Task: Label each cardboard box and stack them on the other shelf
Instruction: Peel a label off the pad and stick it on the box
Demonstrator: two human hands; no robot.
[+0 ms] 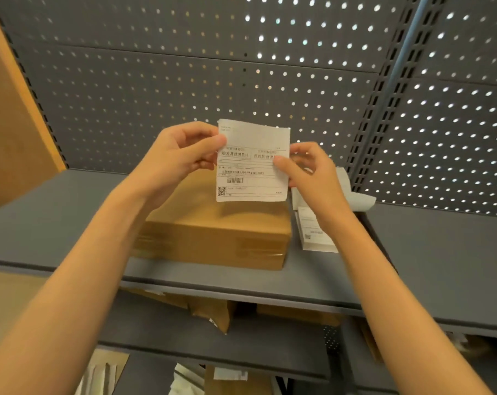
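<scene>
Both hands are raised over the grey shelf (56,223). The left hand (173,158) pinches the left edge of a printed shipping label (253,161); the right hand (313,169) pinches its right edge. The label is held upright between them, clear of any surface. Directly below and just beyond the hands a taped cardboard box (213,232) lies flat on the shelf, its top bare (no label visible on it). Below the right hand, beside the box, sits a stack of further labels (315,232), with loose backing paper (358,199) just behind. Behind everything stands the perforated back panel (184,81).

Assessment: labelling of this box is not yet done; fixing the label and moving the box to the other shelf remain. Other boxes' status cannot be judged.
</scene>
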